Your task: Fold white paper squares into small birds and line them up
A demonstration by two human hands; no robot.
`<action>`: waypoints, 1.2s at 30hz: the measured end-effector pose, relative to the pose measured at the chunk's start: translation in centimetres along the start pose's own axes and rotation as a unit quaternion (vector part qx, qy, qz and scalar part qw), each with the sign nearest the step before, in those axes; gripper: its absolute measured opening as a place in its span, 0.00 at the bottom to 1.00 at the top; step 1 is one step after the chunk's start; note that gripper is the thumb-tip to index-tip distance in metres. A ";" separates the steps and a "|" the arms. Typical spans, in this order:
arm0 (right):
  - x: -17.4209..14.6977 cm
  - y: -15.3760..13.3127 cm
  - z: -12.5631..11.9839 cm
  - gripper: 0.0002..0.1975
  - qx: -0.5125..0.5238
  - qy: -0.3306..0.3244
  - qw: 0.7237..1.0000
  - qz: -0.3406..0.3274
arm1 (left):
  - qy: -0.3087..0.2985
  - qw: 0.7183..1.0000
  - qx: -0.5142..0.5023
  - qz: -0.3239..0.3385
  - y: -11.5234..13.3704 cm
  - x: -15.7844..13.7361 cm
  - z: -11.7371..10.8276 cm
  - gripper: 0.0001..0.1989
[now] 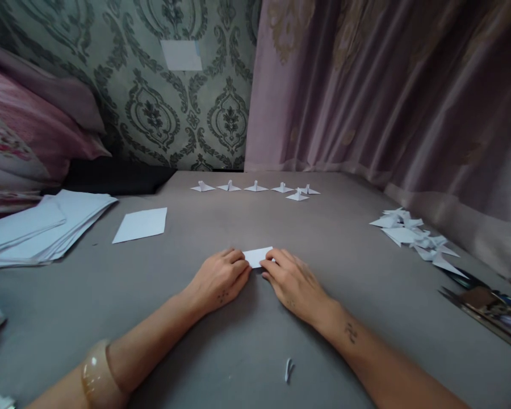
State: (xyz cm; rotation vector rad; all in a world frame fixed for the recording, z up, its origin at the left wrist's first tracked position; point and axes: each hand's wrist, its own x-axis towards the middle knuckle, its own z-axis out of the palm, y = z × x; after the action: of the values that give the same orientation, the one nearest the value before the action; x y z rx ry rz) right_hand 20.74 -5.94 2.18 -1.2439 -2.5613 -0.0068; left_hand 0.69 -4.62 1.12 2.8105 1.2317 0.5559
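A small folded white paper (258, 257) lies on the grey table between my hands. My left hand (223, 275) pinches its left end, fingers bent and pressed together. On the right end, my right hand (293, 279) holds it with thumb and fingertips. Both ends are partly hidden under my fingers. Nearer me lies a thin, bent white strip (288, 370). Beyond my left hand a flat white paper sheet (140, 225) rests on the table.
Several folded paper birds (255, 186) stand in a row at the back. More white folded papers (413, 233) are heaped at the right, near scissors (479, 315). A stack of paper (79, 218) lies at the left, beside black cloth (114, 176).
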 end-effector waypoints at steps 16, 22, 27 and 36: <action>1.7 0.1 -0.3 0.18 0.628 0.024 0.713 0.310 | 0.088 0.719 -0.613 -0.316 0.1 0.4 -1.2 0.17; 1.8 -0.1 -0.1 0.13 0.535 0.115 0.811 0.206 | 0.168 0.903 -0.357 -0.172 0.3 0.3 -1.4 0.07; 0.9 0.5 0.6 0.14 0.300 0.181 0.936 -0.014 | 0.169 0.983 -0.072 -0.013 -0.6 -0.6 -1.4 0.13; 0.0 0.3 0.8 0.16 0.121 0.021 0.992 -0.019 | -0.018 0.999 -0.030 0.017 -0.4 -1.1 -0.6 0.12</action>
State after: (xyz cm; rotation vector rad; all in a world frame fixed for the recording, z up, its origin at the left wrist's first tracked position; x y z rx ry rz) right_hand 20.76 -5.60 1.35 -1.0921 -2.4613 0.2579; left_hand -0.45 -5.22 1.25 2.7845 1.1428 0.5310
